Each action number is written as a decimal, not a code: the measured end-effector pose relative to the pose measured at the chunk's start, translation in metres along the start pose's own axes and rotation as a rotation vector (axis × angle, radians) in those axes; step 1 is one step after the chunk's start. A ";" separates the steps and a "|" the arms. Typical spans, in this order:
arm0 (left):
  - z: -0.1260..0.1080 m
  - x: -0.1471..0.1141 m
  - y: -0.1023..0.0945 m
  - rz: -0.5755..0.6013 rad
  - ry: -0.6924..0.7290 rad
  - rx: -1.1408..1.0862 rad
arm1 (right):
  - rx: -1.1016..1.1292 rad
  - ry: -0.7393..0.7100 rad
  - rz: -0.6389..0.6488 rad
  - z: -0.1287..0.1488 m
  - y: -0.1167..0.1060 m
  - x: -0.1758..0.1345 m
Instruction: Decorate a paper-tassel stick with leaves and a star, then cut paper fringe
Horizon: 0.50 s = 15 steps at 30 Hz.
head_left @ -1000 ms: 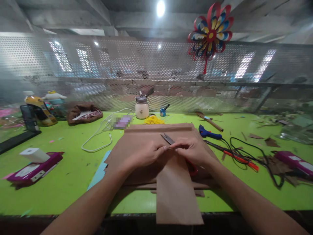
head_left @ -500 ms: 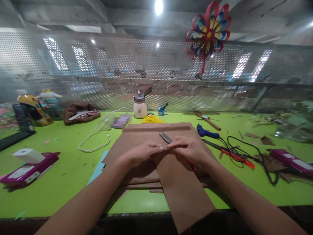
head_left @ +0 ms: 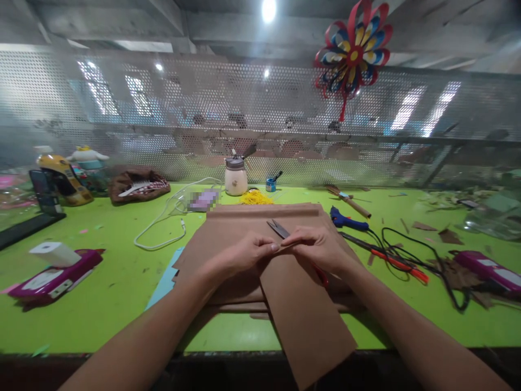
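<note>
A long brown paper strip (head_left: 307,309) slants from the middle of the table toward me, its lower end hanging past the front edge. At its far end, my left hand (head_left: 258,250) pinches the paper between thumb and fingers. Close beside it, my right hand (head_left: 315,247) grips the same end, which looks folded over. Dark scissors blades (head_left: 279,229) stick out beyond my right hand, and a red handle shows below the palm. Whether the palm holds the scissors or they lie underneath, I cannot tell. Beneath both hands is a stack of brown paper (head_left: 228,233).
A blue glue gun (head_left: 348,220) and a red-handled tool (head_left: 399,263) with black cords lie at right. Purple power strips (head_left: 57,279) sit on both sides. A white cable (head_left: 158,247), a cream jug (head_left: 236,179) and yellow shreds (head_left: 255,197) are farther back.
The whole view has shifted slightly to the right. Both hands keep their pinch on the strip's far end, with only small finger movement.
</note>
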<state>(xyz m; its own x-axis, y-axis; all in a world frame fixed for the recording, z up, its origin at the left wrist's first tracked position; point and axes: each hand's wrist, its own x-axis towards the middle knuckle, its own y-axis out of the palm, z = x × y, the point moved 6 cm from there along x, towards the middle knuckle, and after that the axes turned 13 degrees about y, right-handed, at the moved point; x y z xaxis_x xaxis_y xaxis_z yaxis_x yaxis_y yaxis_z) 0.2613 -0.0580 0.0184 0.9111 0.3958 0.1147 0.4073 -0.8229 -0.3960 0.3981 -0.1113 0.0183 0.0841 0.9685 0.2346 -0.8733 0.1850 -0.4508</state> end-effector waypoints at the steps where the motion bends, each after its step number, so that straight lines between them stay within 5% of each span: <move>1: -0.001 0.000 0.000 0.008 0.004 0.009 | 0.000 -0.006 0.000 0.000 0.000 0.000; 15: 0.000 0.001 0.002 0.048 0.032 -0.095 | -0.029 -0.051 -0.002 0.016 0.003 -0.004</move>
<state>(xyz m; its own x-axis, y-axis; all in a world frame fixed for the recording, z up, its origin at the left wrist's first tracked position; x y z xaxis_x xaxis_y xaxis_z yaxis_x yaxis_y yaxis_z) 0.2630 -0.0591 0.0181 0.9308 0.3428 0.1268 0.3655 -0.8765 -0.3134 0.3876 -0.1174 0.0294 0.0610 0.9584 0.2790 -0.8586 0.1929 -0.4750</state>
